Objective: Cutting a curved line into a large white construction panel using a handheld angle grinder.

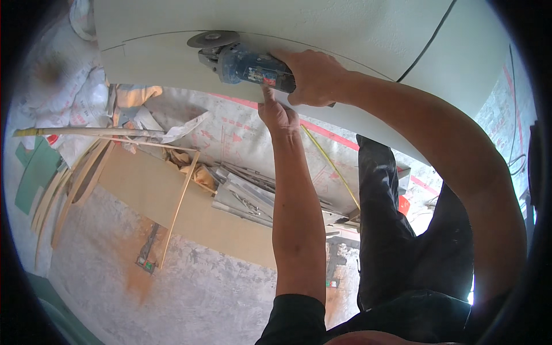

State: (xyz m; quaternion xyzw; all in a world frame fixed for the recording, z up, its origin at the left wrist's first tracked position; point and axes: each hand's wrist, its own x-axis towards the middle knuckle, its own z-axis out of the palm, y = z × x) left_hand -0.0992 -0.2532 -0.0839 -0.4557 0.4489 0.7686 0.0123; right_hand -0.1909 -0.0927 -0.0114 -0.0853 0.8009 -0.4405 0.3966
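A blue and black angle grinder (244,64) lies along the large pale board (155,63), its grey disc (213,38) at the curved dark line drawn there. My right hand (316,77) is closed round the rear of the grinder's body. From below, at the board's near edge, my left hand (279,118) meets the grinder's side, with one digit laid against its casing. The other fingers of that hand are mostly hidden, but it appears to grip the tool. Whether the disc is spinning cannot be told.
A dark cable (428,40) crosses the board at the upper right. White sacks (57,103) are heaped at left, near wooden strips (83,172) and green board pieces (37,178). Metal profiles (244,195) and a yellow strip (330,164) lie beyond the board. My legs (382,218) are at right.
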